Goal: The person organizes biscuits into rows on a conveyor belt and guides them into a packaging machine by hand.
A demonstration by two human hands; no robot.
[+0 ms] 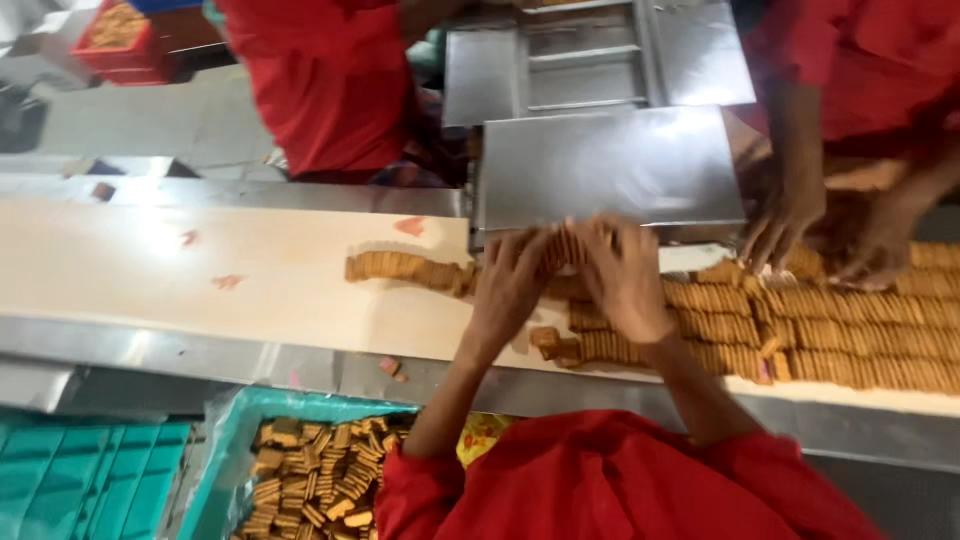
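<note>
Both hands, the left hand (512, 272) and right hand (625, 275), are pressing inward on a stack of biscuits (567, 245), gripping its ends so the upright row stays packed above the conveyor belt (200, 290).

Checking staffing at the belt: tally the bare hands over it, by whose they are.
Wearer's left hand and right hand, holding a row of biscuits: 2
Co-worker's hands, at the right: 2
Total: 4

Stack of thin brown biscuits (565, 247), standing on edge in a row, lifted just above belt, pressed between both hands, blurred.
</note>
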